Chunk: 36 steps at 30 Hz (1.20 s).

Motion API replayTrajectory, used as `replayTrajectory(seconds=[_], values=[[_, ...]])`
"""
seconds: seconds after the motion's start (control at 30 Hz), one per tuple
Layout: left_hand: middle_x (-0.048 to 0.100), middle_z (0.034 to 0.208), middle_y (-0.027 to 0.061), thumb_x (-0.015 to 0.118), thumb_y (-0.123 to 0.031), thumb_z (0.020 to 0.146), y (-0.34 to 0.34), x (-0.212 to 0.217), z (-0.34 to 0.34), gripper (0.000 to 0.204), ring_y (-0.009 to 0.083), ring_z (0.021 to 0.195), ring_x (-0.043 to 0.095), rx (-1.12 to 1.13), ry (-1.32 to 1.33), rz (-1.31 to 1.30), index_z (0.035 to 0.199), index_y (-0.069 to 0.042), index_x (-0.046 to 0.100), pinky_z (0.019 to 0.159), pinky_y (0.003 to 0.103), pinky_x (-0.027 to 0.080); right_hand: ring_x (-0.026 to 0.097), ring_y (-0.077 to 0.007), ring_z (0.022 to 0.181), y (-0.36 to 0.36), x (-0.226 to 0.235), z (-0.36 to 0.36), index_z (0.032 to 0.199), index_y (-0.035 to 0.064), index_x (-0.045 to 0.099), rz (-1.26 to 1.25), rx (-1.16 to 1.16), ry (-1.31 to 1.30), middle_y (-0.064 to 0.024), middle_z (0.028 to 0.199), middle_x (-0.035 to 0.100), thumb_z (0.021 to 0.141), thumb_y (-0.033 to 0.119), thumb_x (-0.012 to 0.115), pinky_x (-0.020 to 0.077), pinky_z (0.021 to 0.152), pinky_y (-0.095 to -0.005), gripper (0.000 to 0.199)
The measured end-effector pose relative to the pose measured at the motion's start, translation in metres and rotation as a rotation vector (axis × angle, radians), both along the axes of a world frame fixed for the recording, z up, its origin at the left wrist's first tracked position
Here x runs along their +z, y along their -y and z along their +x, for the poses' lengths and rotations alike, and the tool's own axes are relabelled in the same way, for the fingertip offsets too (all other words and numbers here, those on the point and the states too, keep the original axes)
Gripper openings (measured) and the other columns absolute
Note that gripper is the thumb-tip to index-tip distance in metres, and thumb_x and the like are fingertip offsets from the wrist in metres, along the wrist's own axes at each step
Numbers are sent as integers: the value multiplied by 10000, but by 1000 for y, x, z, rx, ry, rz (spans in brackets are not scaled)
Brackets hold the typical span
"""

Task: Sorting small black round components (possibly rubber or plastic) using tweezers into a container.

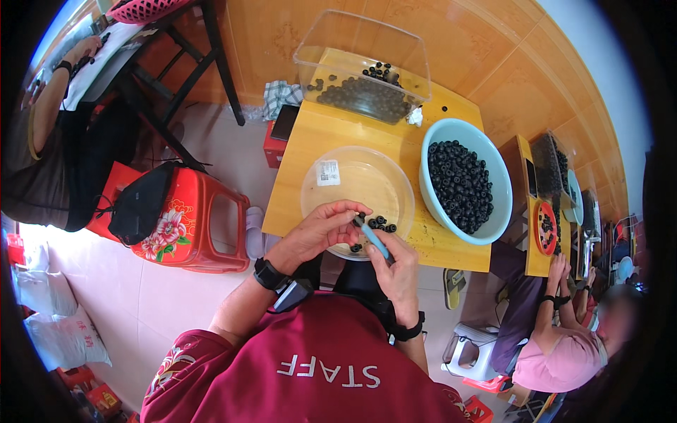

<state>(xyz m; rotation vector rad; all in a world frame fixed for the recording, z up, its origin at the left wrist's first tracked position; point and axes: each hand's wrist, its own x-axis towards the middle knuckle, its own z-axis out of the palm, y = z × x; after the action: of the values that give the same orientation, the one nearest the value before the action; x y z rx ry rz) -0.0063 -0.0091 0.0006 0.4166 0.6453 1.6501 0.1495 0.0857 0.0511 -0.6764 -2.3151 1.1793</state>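
Observation:
My left hand [317,229] pinches a small round black part [360,218] between thumb and fingertips. In my right hand [397,273] is a slim tool with a light blue handle [374,240], its end against the black part; the tip is too small to make out. Both hands are over the near side of a shallow clear round tub [356,156] with a white label. Several loose black parts [381,224] lie in it by my fingers. To the right, a light blue basin [462,127] holds a heap of black ring-like parts [458,185].
A clear rectangular bin [361,34] with more black parts stands at the back of the yellow wooden table [293,190]. A red stool [211,243] is to the left. People work at a left table and at a right table [539,266].

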Motion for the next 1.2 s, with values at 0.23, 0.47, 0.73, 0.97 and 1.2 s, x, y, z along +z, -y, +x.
replayTrajectory(seconds=[0.23, 0.47, 0.73, 0.97, 1.2], values=[[590, 893, 42, 448, -180, 957, -3, -3, 7, 248, 83, 727, 587, 18, -60, -61, 1121, -8, 520, 707, 222, 504, 557, -194, 594, 0, -7, -6, 948, -14, 630, 65, -1, -29, -116, 707, 590, 829, 73, 575, 423, 547, -292, 157], [585, 911, 41, 511, -147, 917, -3, -5, 9, 195, 95, 765, 583, 6, -93, -141, 1065, -23, 536, 718, 226, 497, 599, -275, 600, -2, -13, -7, 948, 22, 636, 77, -21, -61, -135, 725, 612, 838, 128, 600, 445, 525, -330, 157], [598, 912, 37, 555, -129, 902, -1, -17, 7, 225, 97, 789, 599, 84, 102, -45, 1101, -25, 549, 738, 211, 504, 587, -267, 575, -9, -17, 0, 932, 6, 642, 104, -135, -98, -146, 693, 598, 817, 127, 622, 437, 522, -323, 168], [605, 905, 37, 570, -130, 893, 1, -12, 5, 225, 94, 785, 598, 113, 181, -96, 1088, -17, 569, 744, 220, 514, 547, -244, 521, -5, -9, 6, 921, 7, 644, 150, -59, -42, -136, 668, 579, 802, 113, 639, 410, 486, -318, 160], [605, 875, 22, 573, -126, 891, 2, -9, 5, 184, 94, 750, 597, 92, 220, -107, 1037, -14, 580, 712, 222, 516, 563, -261, 521, 2, -2, 6, 912, 25, 644, 191, 15, 30, -125, 660, 566, 793, 121, 657, 429, 480, -335, 154]])
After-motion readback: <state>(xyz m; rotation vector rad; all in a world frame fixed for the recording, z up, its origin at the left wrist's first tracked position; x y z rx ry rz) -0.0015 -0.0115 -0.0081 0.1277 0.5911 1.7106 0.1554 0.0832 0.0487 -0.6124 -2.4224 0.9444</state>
